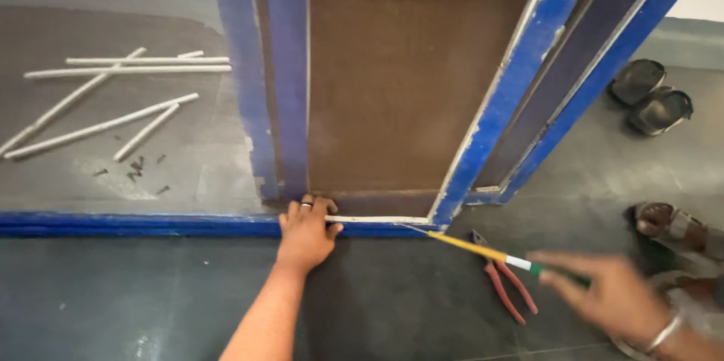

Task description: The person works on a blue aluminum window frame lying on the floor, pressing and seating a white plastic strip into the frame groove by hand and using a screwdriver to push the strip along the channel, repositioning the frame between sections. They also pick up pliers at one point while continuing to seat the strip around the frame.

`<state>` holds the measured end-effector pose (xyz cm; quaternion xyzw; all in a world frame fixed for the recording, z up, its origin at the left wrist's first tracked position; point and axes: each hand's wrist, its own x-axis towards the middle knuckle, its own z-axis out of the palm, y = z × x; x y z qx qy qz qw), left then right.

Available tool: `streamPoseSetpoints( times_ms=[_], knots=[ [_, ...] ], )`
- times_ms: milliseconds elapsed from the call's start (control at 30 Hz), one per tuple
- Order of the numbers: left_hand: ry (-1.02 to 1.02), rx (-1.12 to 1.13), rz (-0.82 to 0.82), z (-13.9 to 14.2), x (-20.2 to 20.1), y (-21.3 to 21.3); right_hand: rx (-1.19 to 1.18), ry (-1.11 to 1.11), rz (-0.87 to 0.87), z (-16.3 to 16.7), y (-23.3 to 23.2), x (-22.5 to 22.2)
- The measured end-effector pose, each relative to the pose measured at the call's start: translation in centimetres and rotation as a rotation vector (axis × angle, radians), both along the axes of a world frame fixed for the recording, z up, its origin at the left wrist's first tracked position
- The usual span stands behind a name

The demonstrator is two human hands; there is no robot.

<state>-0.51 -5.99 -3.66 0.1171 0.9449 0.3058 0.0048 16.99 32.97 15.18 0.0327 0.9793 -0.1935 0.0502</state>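
A blue-painted door frame (490,116) with a brown mesh panel (400,82) lies tilted over the dark floor. My left hand (305,231), a ring on one finger, presses on the frame's lower edge beside a thin white strip (377,219) along the panel's bottom. My right hand (615,293), blurred and wearing a metal bangle, holds a yellow-and-green screwdriver (483,250) by its handle. Its tip points at the panel's lower right corner, at the end of the white strip.
Red-handled pliers (507,286) lie on the floor under the screwdriver. Several white strips (128,68) and small dark screws (136,169) lie at the left. Sandals (650,96) sit at the right, with another sandal (675,229) nearer. A blue bar (136,224) runs along the floor.
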Motion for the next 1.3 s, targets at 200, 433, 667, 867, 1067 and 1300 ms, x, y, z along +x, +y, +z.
streamPoseSetpoints(
  times_ms=[200, 433, 667, 867, 1067, 1300],
  knots=[
    [-0.005, -0.027, -0.004, -0.5, 0.1, 1.2, -0.077, -0.201, -0.486, -24.3, 0.6, 7.1],
    [-0.026, -0.018, 0.024, -1.2, -0.4, 2.2, 0.005, -0.241, -0.331, -14.3, 6.6, -0.5],
    [-0.027, -0.046, 0.04, -0.6, -0.6, 4.6, -0.169, -0.802, -0.301, 1.3, 6.6, -9.2],
    [-0.041, -0.054, 0.034, -0.8, -2.2, 8.6, -0.007, -0.348, -0.171, -6.0, 14.7, -10.7],
    [0.003, -0.097, 0.05, -1.6, -2.3, 8.6, -0.396, 0.13, -0.36, -23.7, 15.6, -1.7],
    [-0.017, -0.089, 0.044, -1.9, -2.0, 8.6, 0.047, 0.064, -0.482, -21.4, 16.0, -3.5]
  ],
)
